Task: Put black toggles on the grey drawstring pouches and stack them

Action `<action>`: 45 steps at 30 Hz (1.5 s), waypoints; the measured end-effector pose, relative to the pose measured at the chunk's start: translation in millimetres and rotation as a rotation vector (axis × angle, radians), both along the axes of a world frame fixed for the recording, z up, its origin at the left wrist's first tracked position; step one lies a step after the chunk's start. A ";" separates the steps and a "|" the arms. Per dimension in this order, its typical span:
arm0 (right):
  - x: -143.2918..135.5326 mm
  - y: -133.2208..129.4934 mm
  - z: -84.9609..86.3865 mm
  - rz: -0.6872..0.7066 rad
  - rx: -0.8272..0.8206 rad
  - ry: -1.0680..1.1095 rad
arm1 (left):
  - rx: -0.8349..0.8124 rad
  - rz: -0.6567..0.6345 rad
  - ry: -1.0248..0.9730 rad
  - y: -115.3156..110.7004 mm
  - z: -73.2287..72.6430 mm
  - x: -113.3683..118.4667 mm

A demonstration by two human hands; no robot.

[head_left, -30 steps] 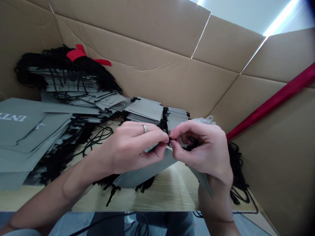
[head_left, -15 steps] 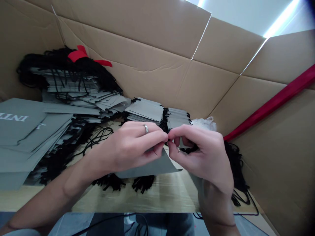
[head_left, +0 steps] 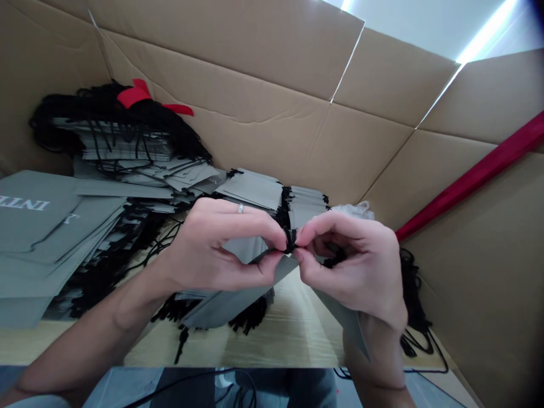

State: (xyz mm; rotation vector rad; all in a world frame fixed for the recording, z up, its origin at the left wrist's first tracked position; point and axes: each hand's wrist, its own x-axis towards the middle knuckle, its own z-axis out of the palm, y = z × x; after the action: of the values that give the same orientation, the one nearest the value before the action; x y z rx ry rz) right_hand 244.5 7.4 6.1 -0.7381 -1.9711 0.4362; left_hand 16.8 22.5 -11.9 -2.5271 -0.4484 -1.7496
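My left hand (head_left: pixel 225 243), with a ring on one finger, is closed, thumb and forefinger pinching a short piece of black cord (head_left: pixel 290 242). From the other side my right hand (head_left: pixel 357 260) pinches the same cord, its fingertips almost touching those of the left. Whether the cord is knotted there is too small to tell. A grey paper sheet or bag (head_left: pixel 238 303) hangs tilted below the cord, partly hidden by both hands. More black cord shows inside my curled right fingers.
Grey printed bags (head_left: pixel 34 226) with black cord ends lie stacked at the left. Behind them is a heap of black cords (head_left: pixel 127 113) with a red strip. Smaller grey stacks (head_left: pixel 255 187) stand against the cardboard wall (head_left: pixel 255 68). Black cords (head_left: pixel 410 289) lie at the right.
My left thumb and forefinger have opened into a wider loop, and more black cord shows between the fingertips. The grey piece has tilted, its lower left corner now lower.
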 end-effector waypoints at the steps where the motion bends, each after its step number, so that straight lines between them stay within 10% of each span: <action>1: -1.0 0.2 0.1 -0.006 -0.018 0.018 | 0.005 0.007 0.006 0.5 0.0 0.0; 17: -0.6 2.8 2.0 -0.103 0.043 -0.043 | 0.263 0.229 0.207 -7.4 -2.1 -0.8; 36: -3.5 -3.9 -2.6 -0.137 0.207 -0.010 | -0.254 -0.195 -0.148 7.7 -6.6 8.0; 45: 2.8 -0.6 -0.9 -0.187 0.213 0.030 | -0.434 -0.159 -0.179 -0.3 -3.9 17.0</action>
State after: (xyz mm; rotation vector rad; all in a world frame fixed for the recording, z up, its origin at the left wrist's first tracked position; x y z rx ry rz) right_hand 247.2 6.8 5.2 -0.7650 -1.8650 0.1222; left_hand 33.8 22.2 -15.8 -2.7588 -0.7265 -2.1525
